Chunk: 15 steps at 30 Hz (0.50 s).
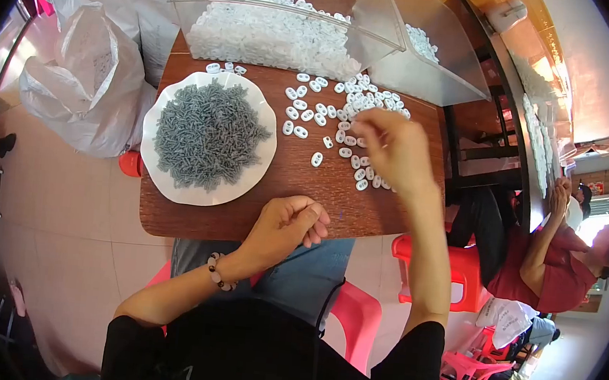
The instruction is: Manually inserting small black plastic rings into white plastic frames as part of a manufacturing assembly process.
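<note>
My left hand (290, 225) is at the table's front edge, its fingers curled and the thumb pressed against them. Whatever it may hold is hidden. Over the right part of the table my right hand (395, 151) hovers above small white oval pieces (316, 159), each with two dark holes. Motion smears its fingers, so their grip does not show. Several of these ovals lie loose to its left, and a denser heap (371, 94) is just beyond it. Left of both hands stands a white scalloped plate (256, 178), piled with small grey spring-like pieces (211, 135).
Clear-walled bins (375, 40) full of white pieces stand along the far side of the wooden table (244, 217). White sacks (82, 84) are on the left. A red stool (466, 287) and a seated person in a red shirt (562, 267) are at right.
</note>
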### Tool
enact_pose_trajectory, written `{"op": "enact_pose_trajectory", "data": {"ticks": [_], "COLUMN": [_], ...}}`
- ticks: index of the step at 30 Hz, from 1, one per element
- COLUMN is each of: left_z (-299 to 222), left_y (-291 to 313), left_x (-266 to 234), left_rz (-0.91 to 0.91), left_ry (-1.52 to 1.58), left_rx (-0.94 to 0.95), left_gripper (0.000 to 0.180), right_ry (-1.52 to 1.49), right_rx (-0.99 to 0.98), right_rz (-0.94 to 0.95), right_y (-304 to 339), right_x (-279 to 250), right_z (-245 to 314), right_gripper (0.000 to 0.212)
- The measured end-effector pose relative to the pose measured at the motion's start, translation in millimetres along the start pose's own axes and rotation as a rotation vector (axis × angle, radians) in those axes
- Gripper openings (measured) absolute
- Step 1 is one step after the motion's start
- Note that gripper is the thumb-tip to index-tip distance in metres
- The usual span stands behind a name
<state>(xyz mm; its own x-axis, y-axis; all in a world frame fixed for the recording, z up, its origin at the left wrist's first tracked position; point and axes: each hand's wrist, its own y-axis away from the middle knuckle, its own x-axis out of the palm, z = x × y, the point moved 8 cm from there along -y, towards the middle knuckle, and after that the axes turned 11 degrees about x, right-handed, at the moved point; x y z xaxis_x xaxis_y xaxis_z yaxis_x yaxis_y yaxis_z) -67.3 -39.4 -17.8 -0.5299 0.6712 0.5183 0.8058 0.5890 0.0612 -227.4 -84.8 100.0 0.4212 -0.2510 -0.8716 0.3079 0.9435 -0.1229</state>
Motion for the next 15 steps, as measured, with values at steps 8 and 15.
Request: {"op": "enact_pose_trajectory", "data": {"ticks": [8,15], "left_z": [-1,-3], "left_y": [-2,-1], "left_x": [1,1], "left_rz": [-0.008,-0.012], "left_ry": [-0.021,-0.057], "left_rx": [0.011,0.01], "left_gripper": [0.027,0.028], "right_ry": [0.243,0.243], "right_rx": [-0.152,-0.128], "right_rz": [0.01,0.052], "right_y": [11,11], "right_x": [47,44], "right_z": [6,9], "right_gripper": [0.016,0.015]}}
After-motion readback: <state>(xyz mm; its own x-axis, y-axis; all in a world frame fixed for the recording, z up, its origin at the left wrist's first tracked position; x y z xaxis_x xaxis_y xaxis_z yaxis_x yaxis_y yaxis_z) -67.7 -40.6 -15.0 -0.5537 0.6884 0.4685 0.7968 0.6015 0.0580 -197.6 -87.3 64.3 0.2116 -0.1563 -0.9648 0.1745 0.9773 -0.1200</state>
